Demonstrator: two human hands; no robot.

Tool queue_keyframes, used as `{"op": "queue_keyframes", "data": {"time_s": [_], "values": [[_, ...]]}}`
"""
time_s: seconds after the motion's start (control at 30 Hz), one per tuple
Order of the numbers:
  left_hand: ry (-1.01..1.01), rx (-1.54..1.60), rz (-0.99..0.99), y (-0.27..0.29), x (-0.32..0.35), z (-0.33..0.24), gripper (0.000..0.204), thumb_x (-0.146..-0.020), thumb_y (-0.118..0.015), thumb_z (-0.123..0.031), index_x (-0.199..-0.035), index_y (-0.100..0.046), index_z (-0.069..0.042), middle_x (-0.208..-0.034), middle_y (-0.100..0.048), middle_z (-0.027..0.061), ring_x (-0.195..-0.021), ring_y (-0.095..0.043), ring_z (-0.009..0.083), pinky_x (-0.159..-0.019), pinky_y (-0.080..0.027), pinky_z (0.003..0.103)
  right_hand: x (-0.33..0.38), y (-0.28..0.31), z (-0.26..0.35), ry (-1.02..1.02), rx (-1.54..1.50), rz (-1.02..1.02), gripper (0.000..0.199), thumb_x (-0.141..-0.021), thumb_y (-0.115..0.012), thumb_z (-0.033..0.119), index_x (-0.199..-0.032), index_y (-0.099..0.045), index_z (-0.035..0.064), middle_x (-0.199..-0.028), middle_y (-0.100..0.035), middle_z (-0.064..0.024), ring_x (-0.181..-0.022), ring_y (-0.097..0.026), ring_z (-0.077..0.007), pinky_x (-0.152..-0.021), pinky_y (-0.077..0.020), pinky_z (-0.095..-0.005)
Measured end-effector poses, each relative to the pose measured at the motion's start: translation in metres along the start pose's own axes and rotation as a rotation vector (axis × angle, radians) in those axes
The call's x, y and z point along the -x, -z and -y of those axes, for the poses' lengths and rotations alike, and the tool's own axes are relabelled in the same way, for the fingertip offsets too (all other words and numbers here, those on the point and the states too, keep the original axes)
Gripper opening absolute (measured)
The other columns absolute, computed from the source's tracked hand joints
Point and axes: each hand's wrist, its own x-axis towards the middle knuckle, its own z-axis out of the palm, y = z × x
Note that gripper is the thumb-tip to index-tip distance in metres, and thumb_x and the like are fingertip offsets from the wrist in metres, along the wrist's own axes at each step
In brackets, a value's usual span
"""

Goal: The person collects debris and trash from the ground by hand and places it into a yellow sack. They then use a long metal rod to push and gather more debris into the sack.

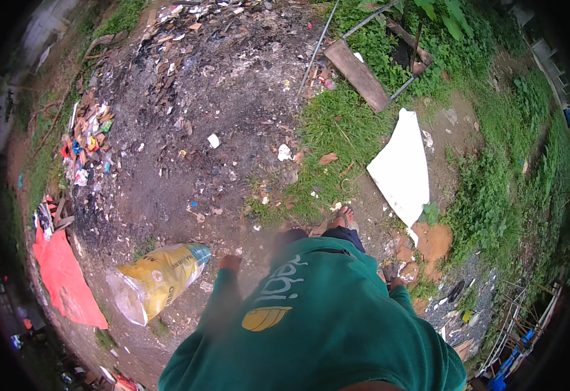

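Note:
My left hand (231, 262) hangs at the end of a green sleeve, low on my left side. To its left a yellow, white and blue plastic sack (162, 277) lies on the dirt, its pale open end turned away from the hand. A gap shows between hand and sack. My right hand (396, 283) is down by my right hip, mostly hidden by the sleeve and body. Near it lie patches of orange-brown soil (438, 244). Both hands are too small and dark to make out their fingers, and I see nothing held.
A red sheet (66, 280) lies at the far left, below a heap of mixed litter (89, 146). Ahead is dark, burnt-looking ground (187, 98) with scraps. A white sheet (404, 166) lies ahead right, near a wooden plank (357, 75) and metal bars.

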Motion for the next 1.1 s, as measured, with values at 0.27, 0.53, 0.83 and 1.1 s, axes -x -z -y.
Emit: {"op": "queue_keyframes", "data": {"time_s": [0.27,0.53,0.83,1.1], "values": [[1.018,1.211,0.191,0.102,-0.066,-0.094,0.050,-0.090,-0.070,-0.050,-0.108,-0.076,-0.004,-0.103,-0.076,0.0222,-0.098,-0.074,0.0326,-0.085,-0.057,0.043,-0.067,-0.017,0.253,0.139,-0.065,-0.093,0.037,-0.094,-0.062,0.037,-0.107,-0.065,0.0026,-0.083,-0.071,-0.0167,-0.063,-0.070,-0.0275,-0.050,-0.0537,-0.0499],[1.022,1.056,-0.349,0.198,-0.132,-0.066,0.036,-0.087,-0.079,-0.038,-0.098,-0.074,-0.004,-0.096,-0.076,0.0174,-0.092,-0.074,0.0344,-0.085,-0.056,0.045,-0.012,-0.058,0.432,0.372,-0.391,0.100,0.036,-0.099,-0.066,0.032,-0.122,-0.063,0.0050,-0.104,-0.074,-0.0218,-0.060,-0.066,-0.0199,-0.050,-0.0548,-0.0344],[1.232,1.060,-0.438,0.197,-0.171,0.061,0.025,-0.089,-0.076,-0.030,-0.091,-0.071,-0.006,-0.087,-0.076,0.0142,-0.081,-0.075,0.0320,-0.077,-0.058,0.045,0.020,-0.088,0.475,0.163,-0.469,-0.200,0.030,-0.100,-0.062,0.030,-0.119,-0.061,0.0069,-0.097,-0.076,-0.0169,-0.053,-0.053,-0.0158,-0.050,-0.0504,-0.0342],[0.871,0.984,-0.392,0.262,-0.332,0.109,0.024,-0.083,-0.078,-0.022,-0.100,-0.068,-0.008,-0.084,-0.071,0.0119,-0.076,-0.071,0.0301,-0.072,-0.056,0.045,-0.012,-0.121,0.485,0.055,-0.356,-0.160,0.011,-0.099,-0.064,0.026,-0.103,-0.061,0.0170,-0.069,-0.059,-0.0020,-0.046,-0.045,-0.0150,-0.043,-0.0397,-0.0364]]}}
